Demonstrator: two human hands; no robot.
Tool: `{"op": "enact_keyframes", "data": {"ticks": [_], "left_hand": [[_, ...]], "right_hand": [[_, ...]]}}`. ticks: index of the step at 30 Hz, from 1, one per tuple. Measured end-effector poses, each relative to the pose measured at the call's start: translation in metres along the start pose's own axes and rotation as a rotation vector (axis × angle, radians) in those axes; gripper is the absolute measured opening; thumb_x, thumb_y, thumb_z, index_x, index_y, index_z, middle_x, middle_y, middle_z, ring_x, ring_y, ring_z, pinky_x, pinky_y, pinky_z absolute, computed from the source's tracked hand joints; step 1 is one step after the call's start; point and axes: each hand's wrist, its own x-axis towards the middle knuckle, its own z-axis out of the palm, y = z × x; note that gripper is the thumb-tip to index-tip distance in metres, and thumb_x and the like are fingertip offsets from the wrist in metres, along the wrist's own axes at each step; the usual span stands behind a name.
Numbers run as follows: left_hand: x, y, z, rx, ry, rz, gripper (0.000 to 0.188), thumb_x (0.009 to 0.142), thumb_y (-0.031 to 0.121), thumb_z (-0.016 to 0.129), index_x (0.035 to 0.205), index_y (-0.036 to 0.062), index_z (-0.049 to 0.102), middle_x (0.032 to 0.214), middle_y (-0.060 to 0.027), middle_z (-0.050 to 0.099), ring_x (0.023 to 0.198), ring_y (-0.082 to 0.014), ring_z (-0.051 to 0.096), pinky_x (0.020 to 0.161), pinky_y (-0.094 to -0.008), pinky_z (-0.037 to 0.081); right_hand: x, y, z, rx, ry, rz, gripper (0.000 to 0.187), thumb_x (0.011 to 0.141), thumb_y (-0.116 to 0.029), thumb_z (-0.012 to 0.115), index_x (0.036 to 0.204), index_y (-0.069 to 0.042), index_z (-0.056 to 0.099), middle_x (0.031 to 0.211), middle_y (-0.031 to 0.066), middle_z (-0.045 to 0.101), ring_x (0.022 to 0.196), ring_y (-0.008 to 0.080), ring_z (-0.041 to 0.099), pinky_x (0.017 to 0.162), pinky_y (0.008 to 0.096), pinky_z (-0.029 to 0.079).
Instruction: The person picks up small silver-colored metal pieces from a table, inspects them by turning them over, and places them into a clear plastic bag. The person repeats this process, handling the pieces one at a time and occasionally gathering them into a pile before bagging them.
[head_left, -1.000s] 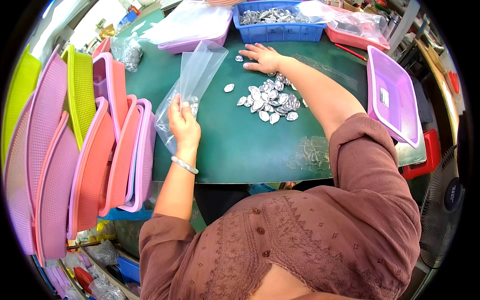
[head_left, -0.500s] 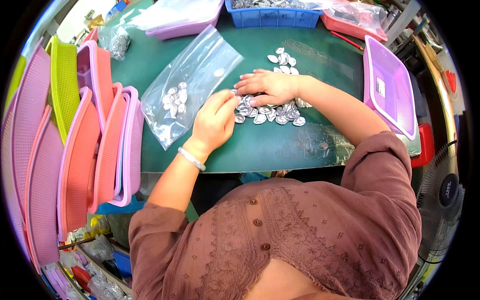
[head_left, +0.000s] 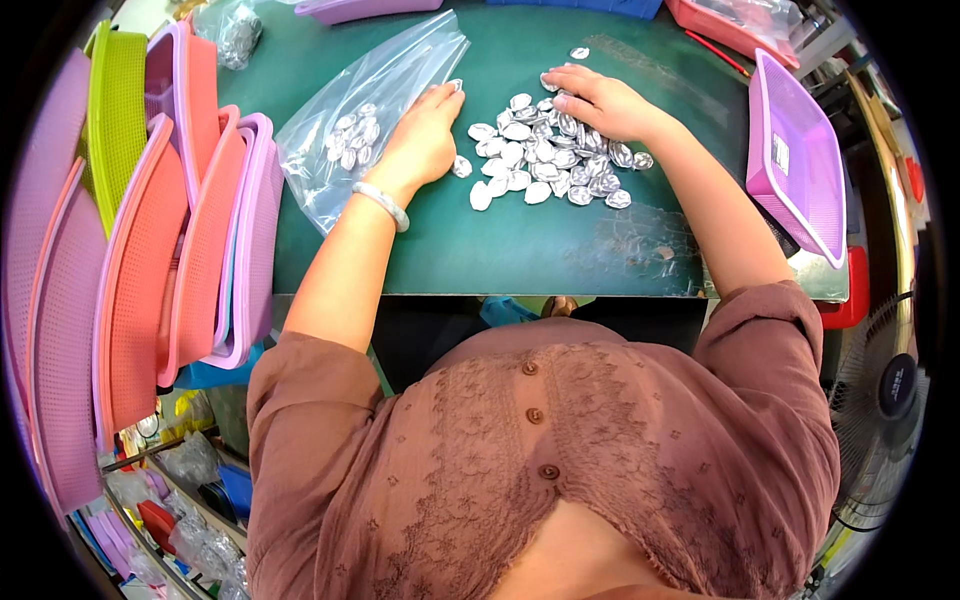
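Observation:
Small silvery oval pieces [head_left: 545, 150], shell-like with ridged faces, lie spread in a loose pile on the green table [head_left: 480, 260]. My right hand [head_left: 605, 105] rests on the pile's far right side, fingers stretched, with a few pieces at and under its fingertips. To the left, my left hand [head_left: 425, 135] lies flat along the right edge of a clear plastic bag [head_left: 320, 120]. One piece shows at its fingertips, and another sits beside the wrist. Several similar pieces are inside the bag.
Stacked plastic baskets [head_left: 190, 220] in purple, coral and green stand at the left. A purple basket [head_left: 800, 160] sits at the right table edge, near a red pen [head_left: 716, 52]. A knotted bag [head_left: 238, 38] of pieces is at the far left; a fan [head_left: 885, 420] stands right.
My hands have moved apart, the left one toward the bag and the right one outward. The pieces between them are more spread out. The whole view has shifted.

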Motion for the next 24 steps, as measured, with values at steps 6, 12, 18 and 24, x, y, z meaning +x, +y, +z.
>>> {"op": "enact_keyframes", "data": {"ticks": [6, 12, 18, 24], "left_hand": [[-0.030, 0.027, -0.014, 0.000, 0.031, 0.072, 0.041, 0.074, -0.007, 0.038, 0.111, -0.0017, 0.053, 0.119, -0.0181, 0.050, 0.111, -0.0330, 0.046, 0.096, -0.0382, 0.036], [-0.049, 0.044, -0.019, -0.145, 0.083, 0.018, 0.035, 0.077, -0.005, 0.038, 0.107, -0.0015, 0.054, 0.111, -0.0183, 0.054, 0.103, -0.0340, 0.051, 0.089, -0.0380, 0.041], [-0.061, 0.058, -0.025, -0.264, 0.085, 0.003, 0.031, 0.076, -0.006, 0.041, 0.102, -0.0003, 0.057, 0.101, -0.0176, 0.059, 0.097, -0.0339, 0.054, 0.085, -0.0380, 0.043], [-0.074, 0.066, -0.027, -0.427, 0.081, -0.023, 0.025, 0.079, -0.005, 0.044, 0.099, 0.0005, 0.059, 0.095, -0.0148, 0.060, 0.088, -0.0286, 0.059, 0.079, -0.0327, 0.046]], "right_hand": [[-0.006, -0.026, -0.009, -0.065, 0.008, -0.179, 0.030, 0.084, -0.016, 0.052, 0.110, -0.002, 0.055, 0.111, 0.0165, 0.055, 0.108, 0.0319, 0.049, 0.095, 0.0376, 0.037], [0.026, -0.072, 0.014, 0.005, 0.122, -0.110, 0.030, 0.075, -0.007, 0.059, 0.104, -0.006, 0.060, 0.094, 0.0121, 0.062, 0.092, 0.0295, 0.055, 0.081, 0.0368, 0.044], [0.048, -0.083, 0.031, 0.003, 0.020, -0.117, 0.036, 0.070, -0.003, 0.058, 0.105, -0.010, 0.061, 0.082, 0.0073, 0.064, 0.079, 0.0249, 0.056, 0.074, 0.0340, 0.046], [0.037, -0.089, 0.016, 0.690, 0.001, 0.198, 0.026, 0.076, -0.005, 0.059, 0.101, -0.001, 0.060, 0.075, 0.0033, 0.061, 0.061, 0.0133, 0.055, 0.061, 0.0240, 0.045]]}}
